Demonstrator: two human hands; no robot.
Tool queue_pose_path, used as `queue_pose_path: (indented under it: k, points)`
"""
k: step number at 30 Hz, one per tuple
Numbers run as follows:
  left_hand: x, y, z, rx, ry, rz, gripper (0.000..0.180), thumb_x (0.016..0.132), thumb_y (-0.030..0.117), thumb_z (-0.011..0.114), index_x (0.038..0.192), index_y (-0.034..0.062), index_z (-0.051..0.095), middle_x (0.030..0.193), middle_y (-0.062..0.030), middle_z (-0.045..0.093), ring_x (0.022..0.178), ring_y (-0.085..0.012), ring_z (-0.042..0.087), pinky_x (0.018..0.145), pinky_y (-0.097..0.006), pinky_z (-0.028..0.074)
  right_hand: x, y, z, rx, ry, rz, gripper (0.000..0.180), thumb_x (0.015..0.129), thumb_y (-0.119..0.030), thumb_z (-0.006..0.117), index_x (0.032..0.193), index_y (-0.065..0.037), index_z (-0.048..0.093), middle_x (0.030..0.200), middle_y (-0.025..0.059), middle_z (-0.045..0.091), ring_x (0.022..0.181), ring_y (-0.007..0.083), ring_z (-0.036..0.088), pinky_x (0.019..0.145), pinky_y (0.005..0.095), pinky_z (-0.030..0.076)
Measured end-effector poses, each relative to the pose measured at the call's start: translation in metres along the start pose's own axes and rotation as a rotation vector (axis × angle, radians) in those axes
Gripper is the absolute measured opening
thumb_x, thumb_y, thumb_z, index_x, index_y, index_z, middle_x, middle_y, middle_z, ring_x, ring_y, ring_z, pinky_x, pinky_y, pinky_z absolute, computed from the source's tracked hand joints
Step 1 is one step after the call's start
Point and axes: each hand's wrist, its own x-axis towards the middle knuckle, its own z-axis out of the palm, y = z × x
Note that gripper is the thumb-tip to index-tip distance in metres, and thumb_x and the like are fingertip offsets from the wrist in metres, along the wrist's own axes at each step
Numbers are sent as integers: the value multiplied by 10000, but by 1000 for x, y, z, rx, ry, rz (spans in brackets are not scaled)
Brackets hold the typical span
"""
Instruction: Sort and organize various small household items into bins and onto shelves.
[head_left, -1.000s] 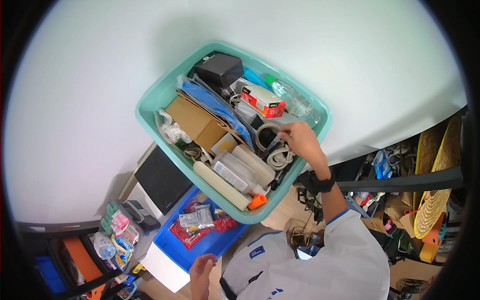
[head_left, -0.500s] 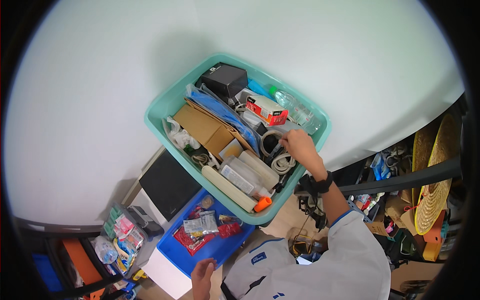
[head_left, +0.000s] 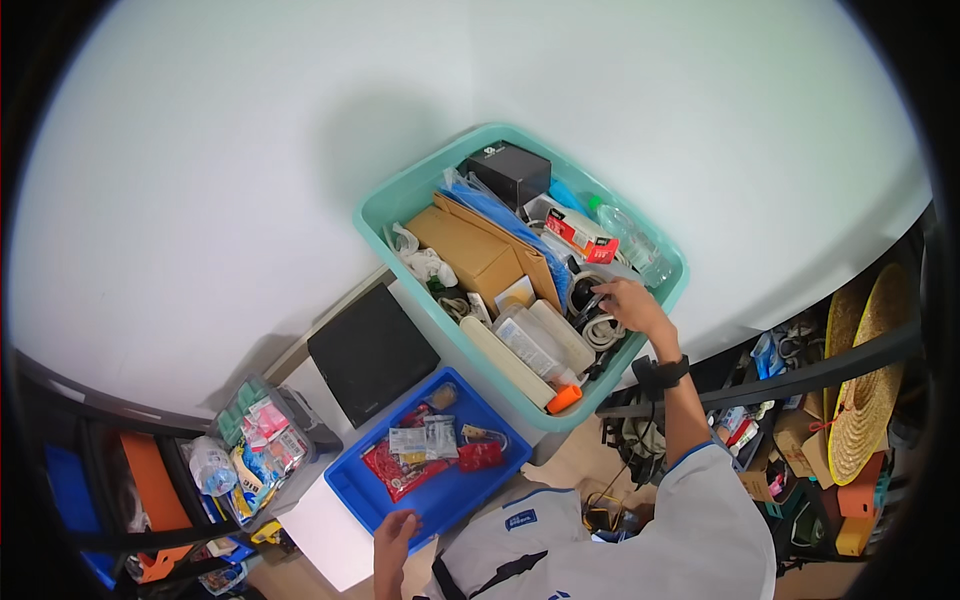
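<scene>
My right hand (head_left: 634, 305) reaches into the right side of a teal plastic bin (head_left: 440, 312). Its fingers are pinched together over a coiled pale cable (head_left: 603, 331) and a small dark item; what they grip is partly hidden. Around it lie a red-and-white box (head_left: 583, 236), a clear bottle with a green cap (head_left: 637, 245), and a white bottle with an orange cap (head_left: 533, 345). Low in the picture, my left hand (head_left: 397, 532) hangs empty with loosely bent fingers, beside the near edge of a blue tray (head_left: 352, 492).
Inside the bin are also a cardboard box (head_left: 470, 245), a black box (head_left: 508, 172) and blue plastic-wrapped material (head_left: 505, 222). A black flat panel (head_left: 373, 355) lies left of it. The tray holds red and silver packets (head_left: 425, 440). Straw hats (head_left: 868, 375) and shelves stand right.
The whole view has shifted, so bin and tray sit further right in the picture. My right hand stays at the same cables; my left hand remains by the tray.
</scene>
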Motion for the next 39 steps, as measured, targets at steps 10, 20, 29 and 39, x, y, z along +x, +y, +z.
queue_pose_path:
  k: [10,20,29,39]
  points:
    - [2,-22,-28,39,-1,29,289,1028,190,658,1204,-39,671,1098,-139,735,977,-223,709,889,-347,557,1,-19,-23,84,107,228,154,814,-102,803,950,-30,798,734,167,723,636,291,714,658,390,563]
    - [20,-44,-37,65,65,53,259,990,163,700,1162,-31,697,1021,-102,746,916,-162,697,816,-287,537,3,-22,-21,54,81,254,215,844,-139,774,1011,-6,794,720,187,721,630,282,727,655,385,569]
    - [36,-60,-36,200,99,74,296,957,224,738,1135,-12,724,992,-114,759,920,-184,713,809,-319,546,1,-5,-6,-86,-55,85,553,731,-268,891,1173,21,728,1038,227,722,1024,407,671,924,453,532]
    - [38,-87,-29,328,145,121,326,946,263,741,1138,-1,735,1022,-152,776,936,-252,747,855,-365,567,9,-1,3,24,-22,90,385,704,-157,883,1024,25,772,869,216,738,868,369,728,810,416,569]
